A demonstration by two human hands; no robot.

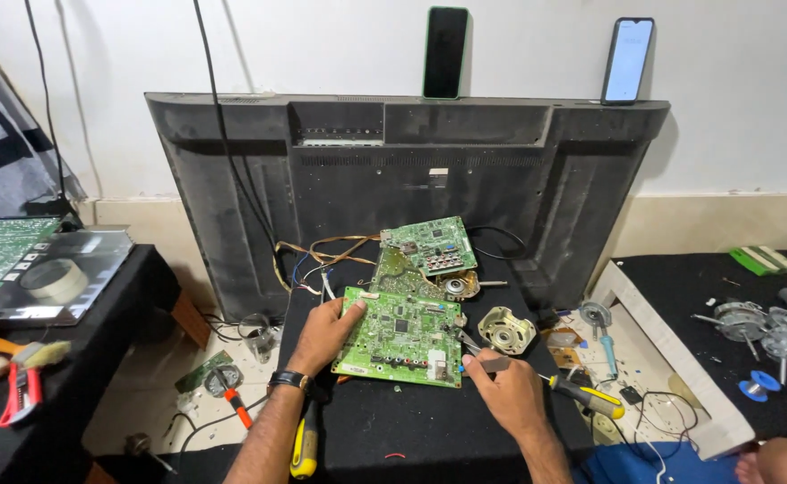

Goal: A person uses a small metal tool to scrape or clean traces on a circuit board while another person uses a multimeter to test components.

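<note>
Left hand (323,333) clamped on the left edge of a green circuit board (402,336), thumb on top, fingers beneath, board tilted up off the black table (384,421) just in front of the television back (402,188). Right hand (508,393) closed, fingers together, around a thin metal tool (483,363), its tip touching the board's right edge; kind of tool too small to tell. Wore a dark wristwatch (289,380) on the left wrist.

Between the held board and the television back, lay a second green board (429,244) on a stack of other boards, with loose coloured wires (308,260) trailing to the left. Just right of the held board, sat a round metal housing (506,329). Near the right hand, lay a yellow-handled screwdriver (590,397); beneath the left forearm, another yellow-handled tool (304,445).

Right of the television back, a shallow white tray (671,354) held a blue-handled screwdriver (608,350), small loose parts and thin wires. Farther right, on a dark cloth, lay metal geared parts (756,327) and a blue spool (758,384).

Atop the television back, leaned two phones (537,56) against the wall. Left of the television back, a side table carried a roll of tape (53,280), a brush (30,352) and red-handled pliers (19,394)
</note>
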